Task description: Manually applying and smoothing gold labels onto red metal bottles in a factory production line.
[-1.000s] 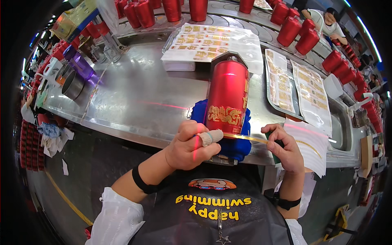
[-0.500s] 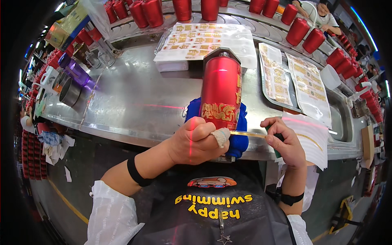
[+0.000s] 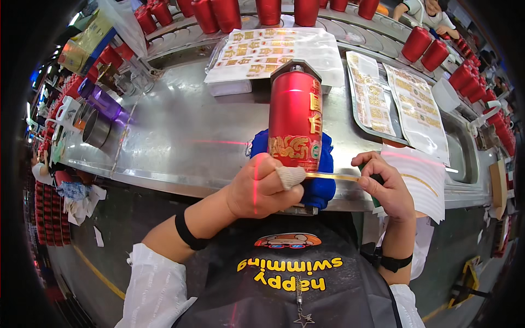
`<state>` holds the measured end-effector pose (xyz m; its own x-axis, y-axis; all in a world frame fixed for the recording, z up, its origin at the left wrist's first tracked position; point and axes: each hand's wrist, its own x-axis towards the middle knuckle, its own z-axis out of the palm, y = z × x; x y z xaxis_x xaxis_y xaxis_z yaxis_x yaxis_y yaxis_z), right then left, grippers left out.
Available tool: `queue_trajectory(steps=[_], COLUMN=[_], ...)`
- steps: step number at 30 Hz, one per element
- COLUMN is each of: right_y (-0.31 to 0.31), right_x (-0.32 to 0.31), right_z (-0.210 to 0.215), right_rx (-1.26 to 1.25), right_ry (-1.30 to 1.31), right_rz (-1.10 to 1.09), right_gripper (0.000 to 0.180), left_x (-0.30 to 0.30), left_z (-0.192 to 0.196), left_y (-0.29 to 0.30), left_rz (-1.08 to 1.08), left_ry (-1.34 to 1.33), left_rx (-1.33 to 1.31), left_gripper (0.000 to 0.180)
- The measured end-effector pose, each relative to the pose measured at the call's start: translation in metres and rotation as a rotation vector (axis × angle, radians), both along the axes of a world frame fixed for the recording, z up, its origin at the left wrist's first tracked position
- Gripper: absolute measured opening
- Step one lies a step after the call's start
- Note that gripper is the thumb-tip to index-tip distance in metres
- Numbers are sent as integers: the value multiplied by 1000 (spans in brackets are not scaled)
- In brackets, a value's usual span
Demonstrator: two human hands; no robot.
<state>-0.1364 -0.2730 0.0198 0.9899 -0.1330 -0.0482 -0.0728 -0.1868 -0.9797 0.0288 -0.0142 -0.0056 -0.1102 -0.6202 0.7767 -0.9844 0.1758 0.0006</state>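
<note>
A shiny red bottle (image 3: 292,109) with gold lettering and a gold pattern lies on its side, its near end toward me. Under it sits a bundled blue cloth (image 3: 322,180), and a dark angular holder (image 3: 311,71) shows around its far end. My left hand (image 3: 265,188), with a white cloth cover on one finger, is closed at the bottle's near end; its fingertips are hidden. A narrow gold strip (image 3: 342,176) runs taut from there to my right hand (image 3: 388,188), which pinches it between thumb and finger. A green piece (image 3: 376,201), partly hidden, is in my right palm.
Sheets of gold decals (image 3: 273,49) lie behind the bottle. More decals (image 3: 372,93) lie on a metal tray at right, beside white backing sheets (image 3: 418,180) and a sink (image 3: 462,156). A purple bottle (image 3: 101,101) and metal cup (image 3: 97,129) stand left. Red bottles (image 3: 268,11) line a conveyor.
The bottle has rolled leftward about its length, bringing more gold lettering and a green round mark into view. My right hand still pinches the gold strip, and my left hand stays at the near end.
</note>
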Motion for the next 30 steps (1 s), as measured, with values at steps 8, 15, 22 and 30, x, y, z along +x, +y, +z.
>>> queue_trajectory(steps=[8, 15, 22, 30], right_y=[-3, -3, -3, 0], right_x=[3, 4, 7, 11], right_z=[-5, -5, -6, -5], right_rx=[-64, -40, -21, -26], right_ry=[-42, -51, -44, -37], right_rz=[46, 40, 40, 63], right_gripper=[20, 20, 19, 22], left_x=[-5, -4, -3, -1], left_z=[-3, -2, 6, 0], left_y=[4, 3, 2, 4], left_rz=[28, 45, 54, 17], left_ry=[-8, 83, -152, -30], left_rx=[51, 5, 74, 44], left_gripper=[25, 24, 27, 22])
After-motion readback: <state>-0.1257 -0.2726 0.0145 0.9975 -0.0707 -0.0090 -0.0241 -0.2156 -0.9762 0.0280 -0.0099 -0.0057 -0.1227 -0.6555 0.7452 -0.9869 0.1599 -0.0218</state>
